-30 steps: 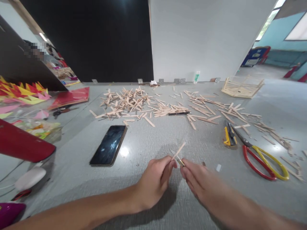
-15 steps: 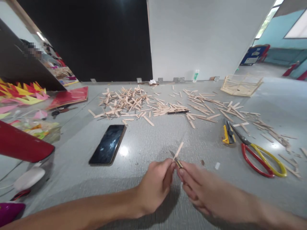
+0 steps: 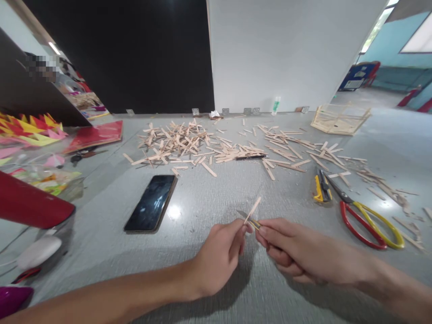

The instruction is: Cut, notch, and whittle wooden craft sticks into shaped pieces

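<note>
Between the thumb and fingers of my left hand (image 3: 221, 256) is a thin wooden stick (image 3: 254, 206), its free end slanting up and to the right. My right hand (image 3: 297, 247) is closed around a small knife (image 3: 249, 219). The knife's blade points left and crosses the stick just above my left fingertips. Both hands are over the grey table (image 3: 209, 198), close together. Beyond them lies a loose pile of wooden sticks (image 3: 182, 141), with a dark pen-like tool (image 3: 251, 157) on its near side.
A phone (image 3: 150, 203) lies left of my hands. To the right are scissors (image 3: 364, 222) with red and yellow handles and a yellow cutter (image 3: 322, 187). A stick frame (image 3: 340, 120) stands at the back right. At the left edge is a red cylinder (image 3: 32, 202).
My right hand has shifted slightly right and up with the knife. The stick in my left hand has tilted a little more to the right.
</note>
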Demonstrator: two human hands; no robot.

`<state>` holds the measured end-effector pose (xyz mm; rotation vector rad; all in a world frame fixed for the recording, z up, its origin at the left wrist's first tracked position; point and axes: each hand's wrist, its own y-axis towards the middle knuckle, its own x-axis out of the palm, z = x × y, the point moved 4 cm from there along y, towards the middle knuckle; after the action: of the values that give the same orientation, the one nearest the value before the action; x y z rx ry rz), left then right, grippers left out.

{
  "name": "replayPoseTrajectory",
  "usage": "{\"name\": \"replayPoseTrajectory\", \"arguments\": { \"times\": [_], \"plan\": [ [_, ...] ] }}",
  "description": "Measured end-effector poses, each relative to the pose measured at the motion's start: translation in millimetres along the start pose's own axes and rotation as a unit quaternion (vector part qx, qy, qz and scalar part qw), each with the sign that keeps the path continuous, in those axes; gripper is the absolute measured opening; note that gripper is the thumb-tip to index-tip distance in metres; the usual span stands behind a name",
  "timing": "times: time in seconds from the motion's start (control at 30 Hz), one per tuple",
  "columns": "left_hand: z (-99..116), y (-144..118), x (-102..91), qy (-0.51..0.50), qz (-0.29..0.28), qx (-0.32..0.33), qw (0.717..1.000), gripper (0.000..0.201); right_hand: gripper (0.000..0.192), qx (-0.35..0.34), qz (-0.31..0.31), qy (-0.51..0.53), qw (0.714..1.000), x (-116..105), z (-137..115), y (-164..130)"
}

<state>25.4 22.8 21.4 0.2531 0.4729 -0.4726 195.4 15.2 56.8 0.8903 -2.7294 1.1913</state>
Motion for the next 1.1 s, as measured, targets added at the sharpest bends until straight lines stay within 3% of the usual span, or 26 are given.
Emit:
{"name": "replayPoseTrajectory", "arguments": {
  "times": [0.2, 0.43, 0.8, 1.1],
  "plan": [
    [1.8, 4.5, -3.6, 0.02, 0.036, -0.022, 0.999, 0.036, 0.036, -0.05, -0.011, -0.043, 0.998, -5.6, -4.5, 5.1],
    [-3.9, 10.2, -2.6, 0.058, 0.069, -0.058, 0.994, 0.041, 0.03, -0.031, 0.099, 0.004, 0.995, 8.3, 12.1, 9.4],
    [-5.4, 12.7, 1.9, 0.088, 0.067, -0.072, 0.991, 0.039, 0.031, -0.011, 0.134, 0.071, 0.988, 29.8, 25.4, 1.4],
    [-2.8, 20.6, -7.6, 0.084, 0.064, -0.075, 0.992, 0.049, 0.027, 0.007, 0.171, 0.068, 0.983, 30.1, 30.5, 4.7]
  ]
}}
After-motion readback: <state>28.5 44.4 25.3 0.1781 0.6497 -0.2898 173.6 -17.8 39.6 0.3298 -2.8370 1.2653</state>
